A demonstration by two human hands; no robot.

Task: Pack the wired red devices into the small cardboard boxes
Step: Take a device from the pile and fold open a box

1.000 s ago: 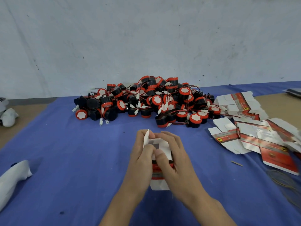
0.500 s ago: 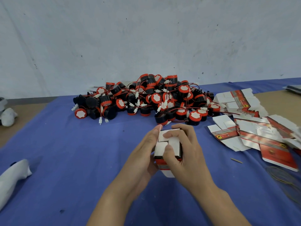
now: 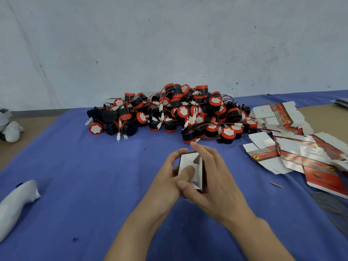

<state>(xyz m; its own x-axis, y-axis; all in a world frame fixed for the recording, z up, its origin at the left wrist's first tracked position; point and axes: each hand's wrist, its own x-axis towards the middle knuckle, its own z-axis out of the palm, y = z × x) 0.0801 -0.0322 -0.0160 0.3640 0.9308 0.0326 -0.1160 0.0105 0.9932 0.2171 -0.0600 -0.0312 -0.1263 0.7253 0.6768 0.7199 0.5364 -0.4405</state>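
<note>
A small white and red cardboard box [image 3: 191, 166] is held between both hands above the blue cloth [image 3: 84, 176]. My left hand [image 3: 169, 178] grips its left side with the thumb on a white flap. My right hand [image 3: 212, 178] wraps its right side, thumb pressing the lower flap, fingers reaching over the top. One end of the box shows folded white flaps. A big heap of wired red and black devices [image 3: 175, 113] lies behind the hands. Flat unfolded boxes [image 3: 301, 157] lie spread at the right.
A white cloth bundle [image 3: 17, 202] lies at the near left and another white object [image 3: 10, 129] at the far left edge. A thin stick [image 3: 275, 184] and rubber bands [image 3: 331, 206] lie at the right. A grey wall rises behind the table.
Both hands have turned and moved the box slightly right and away; the flaps at its end have been folded inward, and the right hand's fingers now reach over the top.
</note>
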